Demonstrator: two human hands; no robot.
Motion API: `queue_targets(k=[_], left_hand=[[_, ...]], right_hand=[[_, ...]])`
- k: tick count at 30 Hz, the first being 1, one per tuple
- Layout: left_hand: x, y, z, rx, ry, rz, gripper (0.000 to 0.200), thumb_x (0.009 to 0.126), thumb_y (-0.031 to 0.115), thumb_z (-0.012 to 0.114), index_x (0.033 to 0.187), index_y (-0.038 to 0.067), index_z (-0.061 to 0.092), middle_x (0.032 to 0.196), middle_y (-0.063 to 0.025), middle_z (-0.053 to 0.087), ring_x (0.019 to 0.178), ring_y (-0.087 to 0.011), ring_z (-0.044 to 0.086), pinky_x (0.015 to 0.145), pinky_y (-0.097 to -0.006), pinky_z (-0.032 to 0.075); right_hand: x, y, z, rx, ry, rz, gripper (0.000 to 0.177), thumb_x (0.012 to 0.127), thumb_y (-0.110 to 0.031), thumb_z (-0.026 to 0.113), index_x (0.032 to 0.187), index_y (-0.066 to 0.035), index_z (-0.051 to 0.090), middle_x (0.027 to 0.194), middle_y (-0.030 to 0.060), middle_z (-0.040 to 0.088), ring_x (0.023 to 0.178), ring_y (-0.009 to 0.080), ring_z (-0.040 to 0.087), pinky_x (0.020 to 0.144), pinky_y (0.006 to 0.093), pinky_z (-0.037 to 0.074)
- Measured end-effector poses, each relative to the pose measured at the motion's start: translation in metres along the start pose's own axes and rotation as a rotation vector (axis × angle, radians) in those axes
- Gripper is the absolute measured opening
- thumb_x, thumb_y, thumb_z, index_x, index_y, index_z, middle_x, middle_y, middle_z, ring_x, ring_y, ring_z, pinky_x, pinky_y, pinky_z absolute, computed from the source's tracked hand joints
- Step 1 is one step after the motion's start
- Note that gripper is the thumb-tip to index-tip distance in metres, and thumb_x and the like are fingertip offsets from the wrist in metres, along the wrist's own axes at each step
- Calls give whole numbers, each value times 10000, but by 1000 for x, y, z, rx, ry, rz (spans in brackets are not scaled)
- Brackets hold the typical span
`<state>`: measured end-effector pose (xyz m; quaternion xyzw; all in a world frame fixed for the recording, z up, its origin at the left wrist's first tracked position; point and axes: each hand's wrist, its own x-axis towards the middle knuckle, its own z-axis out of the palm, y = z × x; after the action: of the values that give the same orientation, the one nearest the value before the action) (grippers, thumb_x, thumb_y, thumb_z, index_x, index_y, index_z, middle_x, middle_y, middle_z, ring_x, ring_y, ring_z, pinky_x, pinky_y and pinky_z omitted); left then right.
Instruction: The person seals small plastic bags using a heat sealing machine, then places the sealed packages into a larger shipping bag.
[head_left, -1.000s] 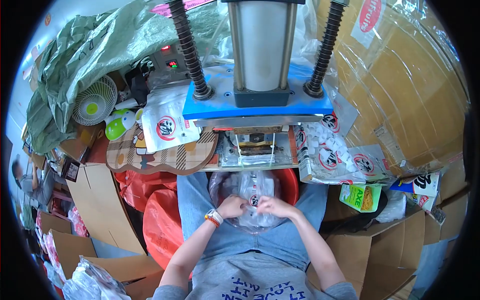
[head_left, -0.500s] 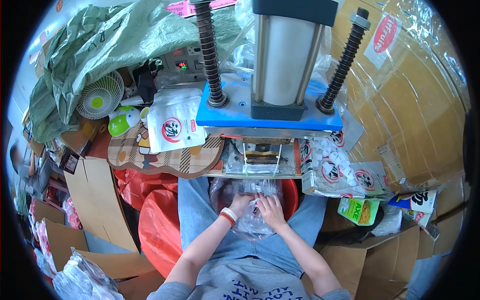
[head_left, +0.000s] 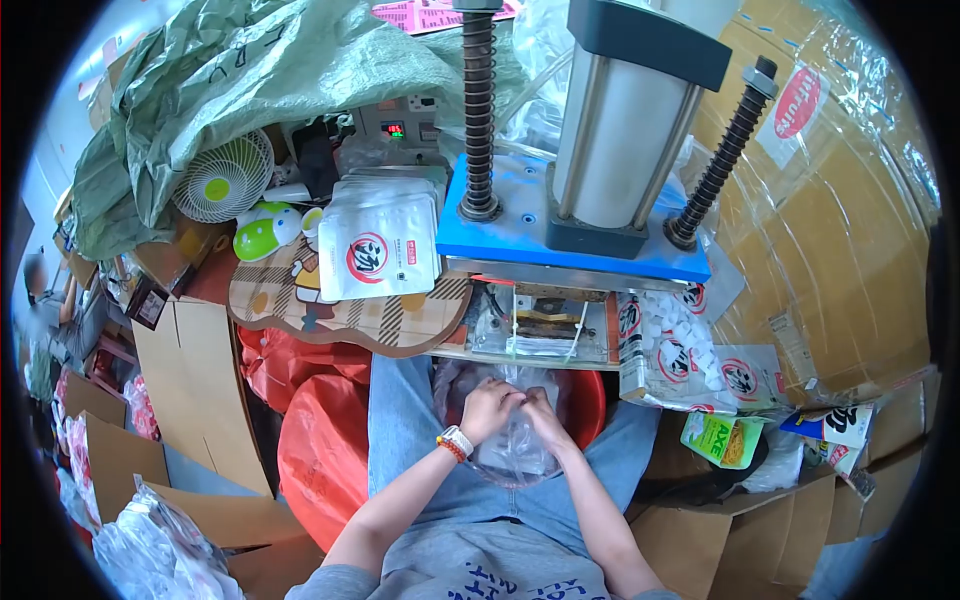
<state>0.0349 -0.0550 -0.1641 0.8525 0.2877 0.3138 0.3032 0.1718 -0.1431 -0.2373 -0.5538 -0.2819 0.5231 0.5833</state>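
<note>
My left hand [head_left: 486, 408], with bracelets at the wrist, is closed above a clear plastic bag [head_left: 517, 450]. My right hand [head_left: 543, 416] meets it there, fingers bent in and its fingertips against those of the left. Anything pinched between them is too small or hidden to make out. The bag lines a red basin [head_left: 596, 400] between my knees and holds clear, glossy pieces. Just beyond my hands stands a press with a blue plate [head_left: 540, 225]. White pouches with a red round print [head_left: 378, 240] lie stacked to its left.
On the bench, a plaid board [head_left: 400, 330] lies under the pouches, near a small fan [head_left: 222, 178]. Small white pieces [head_left: 690, 345] fill a tray on the right. Red bags [head_left: 320, 440] bulge by my left leg; cardboard boxes [head_left: 690, 545] flank me.
My hands have lifted slightly off the bag and drawn together, their fingers now folded in and touching. The view has shifted and tilted a little, so the bench appears farther right.
</note>
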Motion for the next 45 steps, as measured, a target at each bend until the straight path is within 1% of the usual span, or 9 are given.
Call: queue_targets(k=[2, 4, 6, 13, 25, 31, 33, 36, 45], left_hand=[[-2, -7, 4, -58, -22, -109, 128, 821, 199, 712, 862, 82, 744, 821, -113, 693, 802, -308, 636, 790, -384, 493], [-2, -12, 11, -78, -55, -46, 141, 822, 206, 715, 888, 85, 745, 851, -116, 697, 802, -311, 632, 794, -380, 493], [-4, -14, 12, -93, -90, 14, 156, 824, 212, 719, 914, 88, 745, 880, -118, 701, 802, -313, 629, 798, -376, 493], [-15, -40, 11, -851, -207, -592, 241, 924, 247, 676, 1012, 27, 719, 1007, -74, 717, 958, -106, 645, 872, -272, 507], [-15, -6, 1, -248, -224, -360, 152, 894, 157, 663, 975, 30, 682, 932, -99, 715, 802, -227, 692, 747, -321, 540], [-20, -6, 1, 16, -167, 372, 173, 963, 194, 577, 1041, 45, 621, 1146, -108, 652, 1052, -254, 630, 901, -333, 489], [-32, -20, 26, -659, -301, -254, 246, 996, 208, 546, 1146, 25, 611, 1218, -115, 620, 1114, -221, 602, 964, -319, 455], [-25, -41, 34, -1020, -367, -679, 354, 1011, 258, 527, 1225, -17, 591, 1158, -113, 650, 1102, -182, 604, 972, -289, 447], [-5, -32, 21, -989, -487, -900, 315, 940, 180, 630, 1141, -62, 648, 1105, -89, 676, 967, -136, 618, 858, -268, 490]], right_hand=[[2, 2, 4, -176, -73, -31, 312, 967, -252, 501, 1133, 9, 541, 1226, 107, 552, 1077, 247, 558, 947, 342, 405], [1, 0, 9, -1075, -94, -169, 354, 963, -257, 471, 1186, 6, 551, 1335, 181, 496, 1137, 395, 544, 1005, 463, 368], [-5, 1, 9, -1164, -159, -174, 366, 977, -249, 430, 1214, -4, 563, 1313, 230, 517, 1175, 466, 502, 1003, 577, 328], [-11, 5, 3, -712, 5, -260, 401, 1031, -298, 390, 1064, 35, 612, 1013, 257, 646, 1009, 418, 611, 859, 454, 447], [-18, -2, -3, -306, 65, 12, 392, 1034, -312, 460, 1028, 35, 642, 873, 95, 632, 841, 165, 577, 798, 311, 447], [-22, -28, -31, 346, -149, 245, 224, 928, -132, 636, 1066, 40, 671, 1011, 47, 673, 981, 130, 611, 887, 291, 458], [-23, -36, -32, 210, -212, 313, 191, 917, -92, 647, 1049, 42, 680, 1007, 36, 678, 972, 140, 630, 856, 302, 487], [-24, -48, -15, -292, -101, 139, 158, 859, 5, 659, 1010, 42, 687, 1036, 92, 697, 844, 197, 673, 754, 323, 537], [-32, -36, 15, -1171, 224, -793, 62, 827, -40, 632, 839, -6, 582, 843, 158, 603, 874, 393, 615, 803, 467, 508]])
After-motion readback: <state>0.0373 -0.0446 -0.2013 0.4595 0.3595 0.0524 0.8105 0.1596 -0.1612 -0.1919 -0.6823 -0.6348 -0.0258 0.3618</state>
